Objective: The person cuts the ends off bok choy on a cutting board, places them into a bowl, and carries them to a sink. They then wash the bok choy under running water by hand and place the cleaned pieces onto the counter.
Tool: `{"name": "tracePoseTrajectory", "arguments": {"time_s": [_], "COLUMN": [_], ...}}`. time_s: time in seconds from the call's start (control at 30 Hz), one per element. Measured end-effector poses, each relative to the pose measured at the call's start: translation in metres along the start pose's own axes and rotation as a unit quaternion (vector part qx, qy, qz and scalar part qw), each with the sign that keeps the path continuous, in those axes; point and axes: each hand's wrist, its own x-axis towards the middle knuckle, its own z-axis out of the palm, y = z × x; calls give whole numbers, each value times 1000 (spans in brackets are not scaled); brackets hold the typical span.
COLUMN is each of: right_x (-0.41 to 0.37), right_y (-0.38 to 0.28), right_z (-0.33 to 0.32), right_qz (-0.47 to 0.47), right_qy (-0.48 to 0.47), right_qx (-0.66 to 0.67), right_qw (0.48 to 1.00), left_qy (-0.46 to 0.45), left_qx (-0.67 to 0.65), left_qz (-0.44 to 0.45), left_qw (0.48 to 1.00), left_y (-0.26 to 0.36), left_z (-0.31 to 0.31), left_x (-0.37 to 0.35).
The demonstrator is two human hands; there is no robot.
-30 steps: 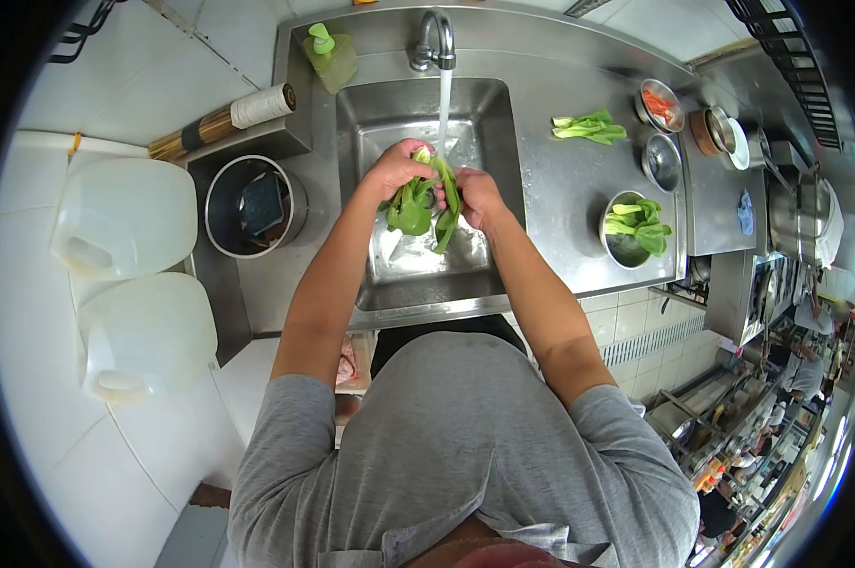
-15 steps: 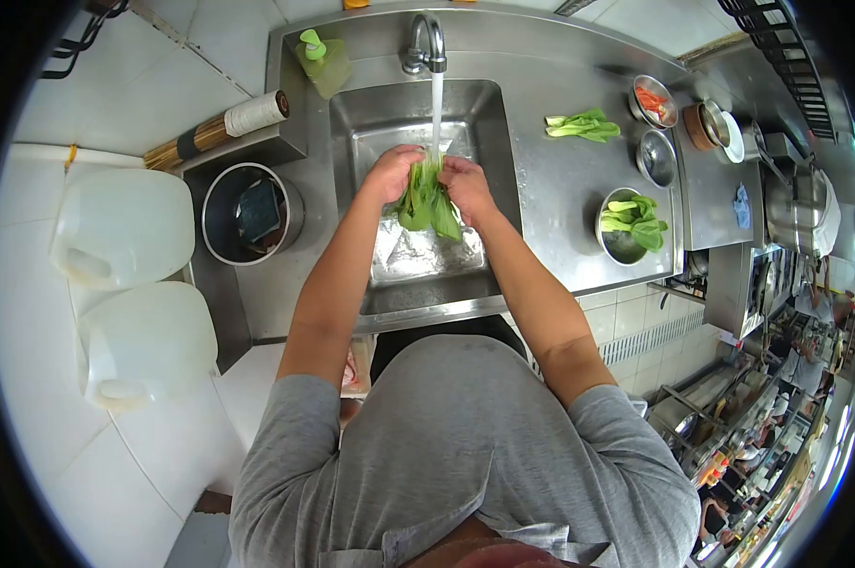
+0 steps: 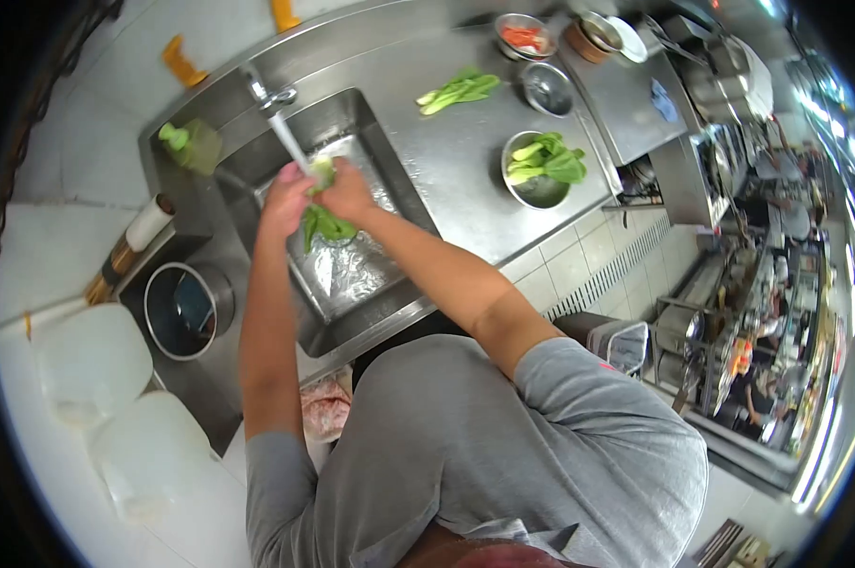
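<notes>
Leafy greens (image 3: pixel 328 223) hang below both hands over the steel sink (image 3: pixel 390 175), their pale base up by the fingers. My left hand (image 3: pixel 286 197) is closed around them on the left side. On the right, my right hand (image 3: pixel 346 193) grips the same bunch, its fingers close to the other hand. Water from the faucet (image 3: pixel 272 97) runs down onto the greens and the fingers. The lower leaves are slightly blurred.
On the counter right of the sink lie a loose green vegetable (image 3: pixel 458 91), a bowl of greens (image 3: pixel 537 196), an empty metal bowl (image 3: pixel 548 90) and a bowl of orange pieces (image 3: pixel 525 38). A round bin (image 3: pixel 189 310) and soap bottle (image 3: pixel 193 147) stand left. Co-workers are far right.
The camera view has turned and shifted, so the sink appears tilted and further left. Both hands still hold the greens under the water; the pale base now shows above the fingers.
</notes>
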Motion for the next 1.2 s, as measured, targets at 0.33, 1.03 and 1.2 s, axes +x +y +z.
{"name": "tracePoseTrajectory", "arguments": {"time_s": [0.33,1.03,1.2], "right_x": [-19,13,108], "right_y": [6,5,54], "right_z": [-87,-351,-272], "right_qz": [114,-160,-348], "right_qy": [-107,-33,11], "right_qx": [366,-412,-568], "right_qw": [917,896,745], "left_qy": [-78,71,77], "left_qx": [-39,-90,-71], "left_qz": [-88,-113,-82], "left_qw": [992,987,991], "left_y": [20,-27,-24], "left_z": [40,1,16], "left_x": [-5,4,-16]}}
